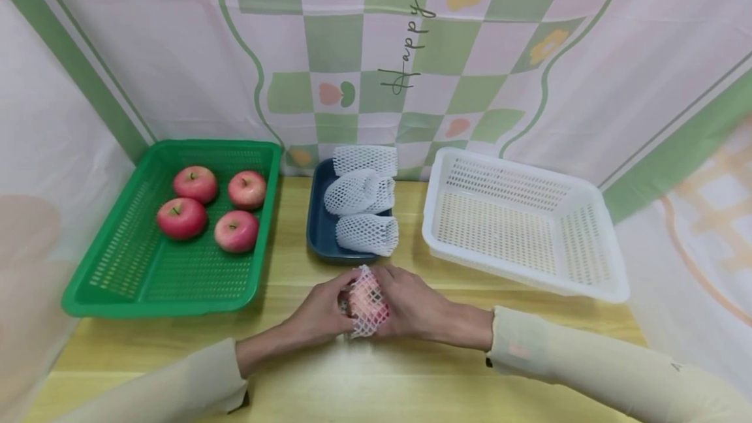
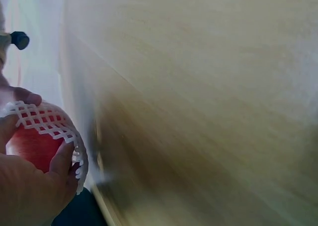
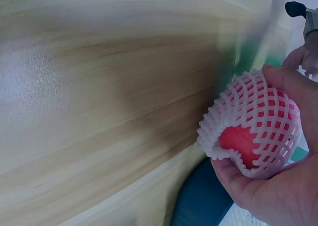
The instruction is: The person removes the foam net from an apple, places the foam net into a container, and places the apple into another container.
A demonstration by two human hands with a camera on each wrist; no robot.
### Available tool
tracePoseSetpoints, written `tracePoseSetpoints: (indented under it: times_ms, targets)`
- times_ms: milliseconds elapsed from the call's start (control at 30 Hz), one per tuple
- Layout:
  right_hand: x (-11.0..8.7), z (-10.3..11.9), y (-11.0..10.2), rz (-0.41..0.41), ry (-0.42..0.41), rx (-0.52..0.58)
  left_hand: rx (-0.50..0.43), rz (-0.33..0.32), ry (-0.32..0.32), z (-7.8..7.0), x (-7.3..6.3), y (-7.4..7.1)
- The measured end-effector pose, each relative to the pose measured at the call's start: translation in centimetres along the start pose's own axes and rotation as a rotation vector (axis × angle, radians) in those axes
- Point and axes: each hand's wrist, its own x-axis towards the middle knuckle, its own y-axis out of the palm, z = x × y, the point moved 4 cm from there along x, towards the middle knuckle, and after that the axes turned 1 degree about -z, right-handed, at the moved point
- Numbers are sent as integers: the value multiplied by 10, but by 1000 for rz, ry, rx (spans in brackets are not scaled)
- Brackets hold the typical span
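In the head view, both hands hold a red apple (image 2: 34,147) partly covered by a white foam net sleeve (image 1: 369,299), just in front of the blue tray. My left hand (image 1: 322,309) grips it from the left. The left wrist view shows fingers and thumb at the edge of the net, with bare red skin showing below it. My right hand (image 1: 414,304) is curled round the other side. In the right wrist view the net (image 3: 271,107) stretches over most of the fruit, leaving a patch of apple skin (image 3: 241,140) uncovered near the fingers.
A green basket (image 1: 164,307) at the left holds several apples (image 1: 182,218). Several foam nets (image 1: 367,235) lie in and over a dark blue tray (image 1: 320,237) at the centre back. To the right stands a white basket (image 1: 505,260). A patterned cloth (image 1: 388,44) hangs behind the wooden table.
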Motion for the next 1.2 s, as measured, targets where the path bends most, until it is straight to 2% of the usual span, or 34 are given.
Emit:
tracePoseSetpoints:
  times_ms: [233,567,667,833,967,1067,1200]
  targets:
    - [0,1,-1,-18,-15,12,-54,4,-14,0,0,-1]
    - [3,1,-10,-34,-60,3,-130,-47,-9,1,-1,-6]
    - [2,0,-12,-27,-53,-3,-113,-55,-11,0,-2,-7]
    - [-1,-4,-13,8,-34,-1,-28,-74,-9,-1,-3,-9]
    - [-3,-8,-17,18,-52,34,-13,-84,-48,-1,-5,-13]
    - [-7,-13,-22,3,-73,24,-38,-83,-78,0,-6,-16]
    - [-13,-18,-29,-3,-53,-13,-92,-84,-110,2,-9,-21]
